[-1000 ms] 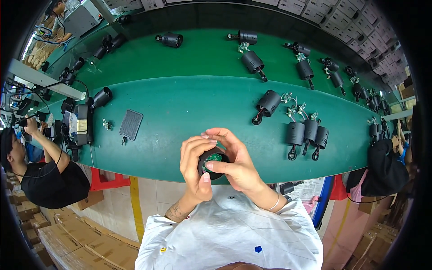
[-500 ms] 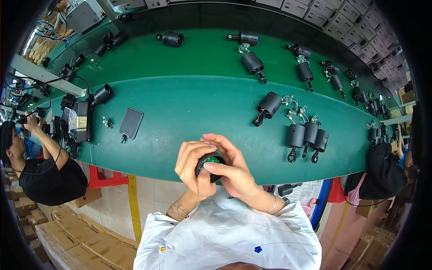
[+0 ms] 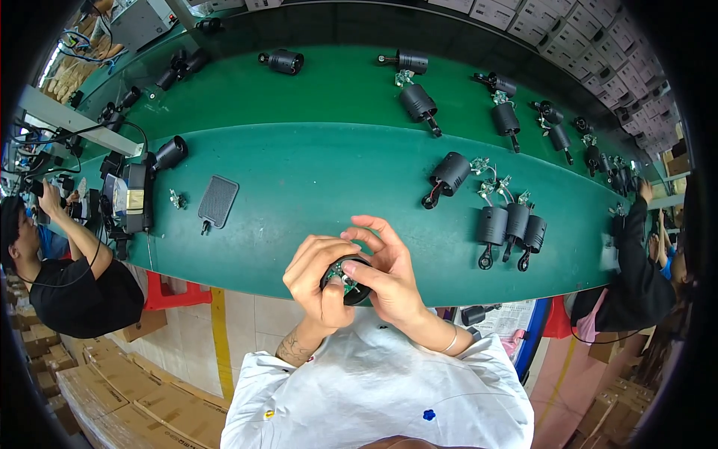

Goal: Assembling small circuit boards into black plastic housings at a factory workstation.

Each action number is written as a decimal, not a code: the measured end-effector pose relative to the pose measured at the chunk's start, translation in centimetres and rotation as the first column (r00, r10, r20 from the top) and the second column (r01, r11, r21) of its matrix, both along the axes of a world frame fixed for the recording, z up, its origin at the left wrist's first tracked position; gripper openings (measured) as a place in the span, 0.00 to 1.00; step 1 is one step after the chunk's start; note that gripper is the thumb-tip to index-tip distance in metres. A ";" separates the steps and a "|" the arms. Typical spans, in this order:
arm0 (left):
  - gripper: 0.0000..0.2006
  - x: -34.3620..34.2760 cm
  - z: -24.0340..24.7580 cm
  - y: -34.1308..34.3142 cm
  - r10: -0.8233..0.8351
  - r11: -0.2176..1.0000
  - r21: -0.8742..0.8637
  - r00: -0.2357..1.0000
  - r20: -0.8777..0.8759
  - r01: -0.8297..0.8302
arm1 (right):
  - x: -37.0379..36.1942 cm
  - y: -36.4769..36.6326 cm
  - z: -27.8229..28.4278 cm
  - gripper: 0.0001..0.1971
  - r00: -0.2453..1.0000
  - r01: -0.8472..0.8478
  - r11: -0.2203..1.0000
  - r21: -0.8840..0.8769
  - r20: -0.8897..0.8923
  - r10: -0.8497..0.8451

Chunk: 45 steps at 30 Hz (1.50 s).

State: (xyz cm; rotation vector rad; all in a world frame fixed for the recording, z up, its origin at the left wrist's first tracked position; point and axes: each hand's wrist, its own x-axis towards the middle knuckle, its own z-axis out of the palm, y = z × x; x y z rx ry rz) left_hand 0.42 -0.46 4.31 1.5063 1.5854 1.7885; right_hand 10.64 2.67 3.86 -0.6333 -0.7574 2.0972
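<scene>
Close in front of me, my left hand [image 3: 313,278] is closed around a black cylindrical housing [image 3: 359,295], its open end facing up. Inside that opening sits a green circuit board [image 3: 338,282], partly covered by my thumbs. My right hand [image 3: 390,278] grips the housing's right side. Its thumb reaches over the rim onto the board, while the index finger is raised off and apart. The lower part of the housing is hidden by my hands.
Several black cylinders with wired boards [image 3: 516,223] lie on the green table [image 3: 292,194] to the right. More cylinders [image 3: 419,102] lie on the strip behind. At left are a grey mesh-topped pad [image 3: 218,202], a small loose board [image 3: 176,199] and a device [image 3: 137,198]. People work at both sides.
My hands and the housing have shifted slightly left. My right fingers have lifted and spread, and more of the board shows. At far right a person's arm now stretches over the table.
</scene>
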 end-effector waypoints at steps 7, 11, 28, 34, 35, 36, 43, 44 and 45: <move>0.17 -0.2 -0.1 0.3 -0.021 1.000 0.021 0.999 0.049 0.020 | -0.3 -0.1 0.2 0.26 0.997 0.015 1.000 -0.012 0.075 -0.014; 0.21 -0.6 -0.4 0.2 -0.032 0.999 -0.038 0.998 0.054 0.034 | -0.5 0.0 0.2 0.24 0.995 0.004 1.000 -0.027 0.096 -0.001; 0.32 -2.8 -3.1 -0.1 0.329 0.943 -0.047 0.944 -0.001 -0.329 | -5.3 12.1 -8.2 0.31 0.985 0.114 0.828 -0.549 -0.047 -0.167; 0.30 -3.6 -3.5 -1.2 0.346 0.932 -0.097 0.937 -0.046 -0.349 | -3.1 17.1 -10.7 0.21 -0.023 -0.252 0.536 0.805 0.549 -0.835; 0.29 -3.7 -3.5 -1.4 0.347 0.932 -0.100 0.937 -0.038 -0.349 | -2.8 18.0 -9.9 0.20 -0.227 -0.341 0.538 0.771 0.488 -0.843; 0.28 -3.6 -3.4 -1.5 0.338 0.935 -0.101 0.941 -0.028 -0.339 | -2.0 19.3 -10.1 0.20 -0.230 -0.335 0.534 0.776 0.483 -0.845; 0.23 -2.9 -4.1 -0.4 0.210 0.966 -0.189 0.963 0.168 -0.177 | 0.0 18.6 -9.0 0.09 0.248 -0.105 0.558 0.823 0.565 -0.787; 0.22 -2.8 -4.3 0.0 0.159 0.970 -0.224 0.937 0.312 -0.090 | -0.1 16.8 -7.6 0.09 0.350 -0.083 0.569 0.818 0.558 -0.752; 0.22 -2.6 -4.4 0.6 0.113 0.969 -0.246 0.885 0.451 0.001 | -0.1 14.5 -6.0 0.09 0.449 -0.064 0.583 0.810 0.545 -0.708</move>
